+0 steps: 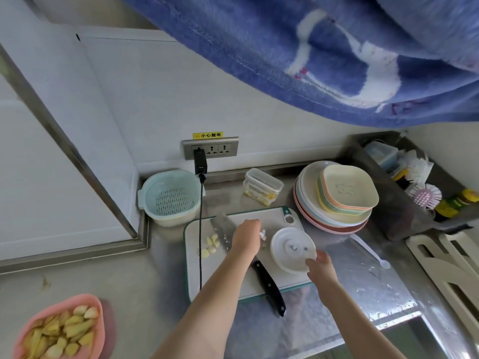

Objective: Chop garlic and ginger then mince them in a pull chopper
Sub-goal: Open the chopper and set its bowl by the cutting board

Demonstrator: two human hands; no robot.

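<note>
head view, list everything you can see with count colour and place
white plastic cutting board: 1, green-edged, centre of counter
steel cleaver with black handle: 1, lying on board
peeled garlic cloves: several, pale yellow, board's left part
white round pull chopper: 1, board's right part
pale blue colander basket: 1, back left
clear lidded plastic box: 1, behind board
stacked plates and bowls: pastel, back right
pink bowl of ginger pieces: 1, bottom left
white plastic spoon: 1, wet counter, right
black charger and cable: 1, wall socket
left hand: over board, grip unclear
right hand: touching chopper rim
</note>
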